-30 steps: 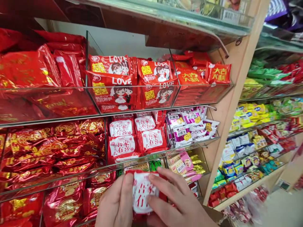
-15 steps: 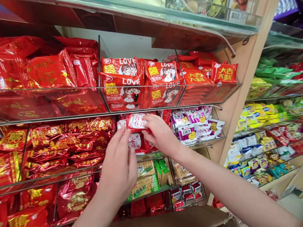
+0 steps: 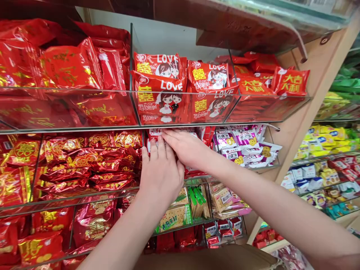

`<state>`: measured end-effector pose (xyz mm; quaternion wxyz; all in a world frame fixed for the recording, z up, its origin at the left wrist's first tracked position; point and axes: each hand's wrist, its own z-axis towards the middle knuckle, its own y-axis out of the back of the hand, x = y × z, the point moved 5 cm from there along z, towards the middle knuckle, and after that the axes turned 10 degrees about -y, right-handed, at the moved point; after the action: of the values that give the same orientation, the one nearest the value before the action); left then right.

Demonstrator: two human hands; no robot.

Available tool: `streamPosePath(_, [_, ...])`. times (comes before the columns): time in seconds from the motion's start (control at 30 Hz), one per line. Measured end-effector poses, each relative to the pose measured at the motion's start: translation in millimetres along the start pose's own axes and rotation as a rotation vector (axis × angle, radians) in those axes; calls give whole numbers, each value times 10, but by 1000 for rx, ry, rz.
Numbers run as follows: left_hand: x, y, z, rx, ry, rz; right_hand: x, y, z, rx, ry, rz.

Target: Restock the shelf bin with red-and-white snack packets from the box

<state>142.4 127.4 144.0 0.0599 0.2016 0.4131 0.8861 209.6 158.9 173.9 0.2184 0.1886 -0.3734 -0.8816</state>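
Stocking position, two bare hands at a middle shelf (image 3: 92, 200) of a display rack.

Item: red-and-white packets (image 3: 155, 131), in the shelf compartment between gold-and-red packets (image 3: 84, 157) on its left and purple-and-white packets (image 3: 226, 138) on its right. Mostly covered by the hands; a strip shows toward the rear edge, just beyond the fingertips.

Left hand (image 3: 162, 173): palm down over the compartment's front edge, fingers straight, slightly apart, laid on the packets. Right hand (image 3: 189, 149): reaching in from the right, fingers extended across, tips just beyond the left fingertips. Thumb hidden; whether it grips anything, cannot tell.

Adjacent: red packets (image 3: 160, 99) printed LOVE on the shelf above; crackers (image 3: 172, 218) on the shelf below.

Handling, estimated: light; slick, pliable wrapper over a probably crumbly filling. Best held by both short sides or flat across the face, pressure gentle; stacked wrappers may slide.

Changes: half a second ago one packet showed clearly under the right fingers above the stack, left hand apart from it; a second ago it was between both hands in front of the rack. Now the hands meet inside the compartment, that packet no longer distinguishable.
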Motion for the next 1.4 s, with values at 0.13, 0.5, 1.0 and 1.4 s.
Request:
streamPosePath(0.13, [-2, -12, 16, 3, 26, 11, -45, 12, 139, 71, -18, 21])
streamPosePath(0.5, [50, 16, -36, 1, -32, 62, 31, 43, 120, -66, -153, -192])
streamPosePath(1.0, [28, 48, -23, -102, -56, 74, -208, 111, -132, -107, -228, -451])
streamPosePath(1.4, [-38, 17, 292, -22, -110, -14, -285, 154, -163, -80, -261, -485])
